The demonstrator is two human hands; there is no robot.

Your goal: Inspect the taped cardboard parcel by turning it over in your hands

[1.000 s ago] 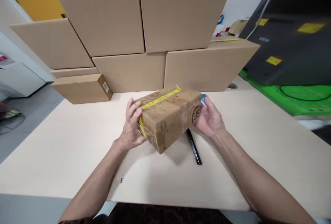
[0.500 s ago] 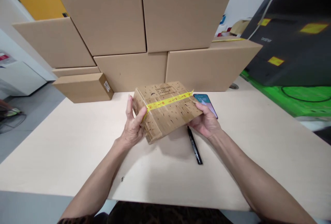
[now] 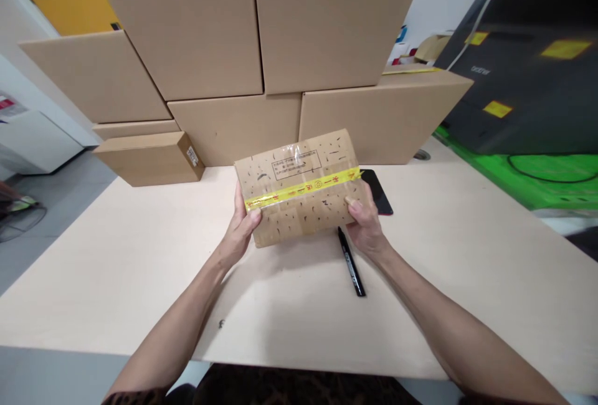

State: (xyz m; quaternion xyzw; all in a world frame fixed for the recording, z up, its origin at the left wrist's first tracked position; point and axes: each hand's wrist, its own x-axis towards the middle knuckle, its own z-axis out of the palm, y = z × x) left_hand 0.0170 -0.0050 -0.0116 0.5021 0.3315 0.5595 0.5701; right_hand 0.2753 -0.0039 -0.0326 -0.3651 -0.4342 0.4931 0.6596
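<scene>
A small brown cardboard box is held up above the table, tilted so its broad face is toward me. Yellow tape with red print runs across that face, below a printed text block and among many short dark marks. My left hand grips the left edge, its thumb on the face and its fingers mostly hidden behind. On the right edge, my right hand is closed with the thumb pressed on the lower corner. Below the box a black marker pen lies on the table. A phone with a dark screen lies partly behind my right hand.
Large cardboard boxes are stacked along the table's back edge. A flat brown carton stands at the back left of the pale table. To the right, a dark covered machine rises beside a green surface.
The box has turned, its broad face now more squarely toward me and its left side out of sight. Both hands have shifted with it. The phone screen has gone from lit to dark.
</scene>
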